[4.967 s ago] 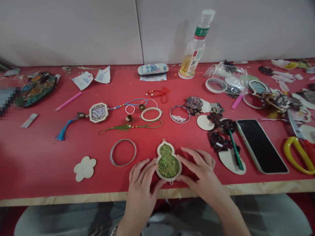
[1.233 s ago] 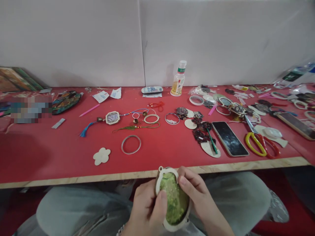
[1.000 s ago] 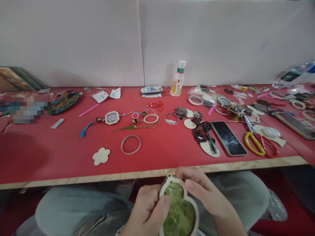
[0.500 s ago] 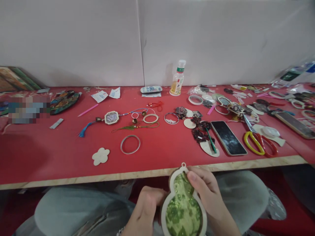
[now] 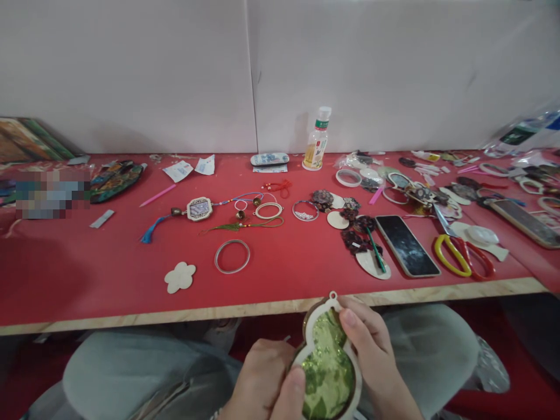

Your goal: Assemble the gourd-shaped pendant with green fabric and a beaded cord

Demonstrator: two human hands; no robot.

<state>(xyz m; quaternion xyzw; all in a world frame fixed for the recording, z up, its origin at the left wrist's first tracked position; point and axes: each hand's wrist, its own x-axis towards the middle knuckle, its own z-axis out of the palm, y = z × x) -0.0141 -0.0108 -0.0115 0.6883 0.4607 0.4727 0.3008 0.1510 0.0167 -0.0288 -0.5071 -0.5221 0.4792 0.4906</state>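
A gourd-shaped pendant [image 5: 330, 364] with a pale frame, a small loop on top and a shiny green patterned middle is held over my lap, just below the table edge. My left hand [image 5: 271, 379] grips its left side, the thumb lying on the front and the other fingers curled behind. My right hand [image 5: 370, 350] clasps the upper right side, its thumb at the narrow top. Nearest on the table are a clear ring [image 5: 232, 256], a pale flower-shaped piece [image 5: 180, 277] and a phone [image 5: 406, 246].
Scissors [image 5: 459, 255] with yellow and red handles lie right of the phone. A small bottle [image 5: 316, 140] stands by the wall. A tasselled pendant [image 5: 199, 209], a pink pencil [image 5: 157, 195] and dark flower pieces [image 5: 321, 199] are spread over the red table [image 5: 118, 280].
The pendant has tilted slightly to the right. My left thumb has come from behind onto its front, covering the lower left rim. My right hand keeps its hold.
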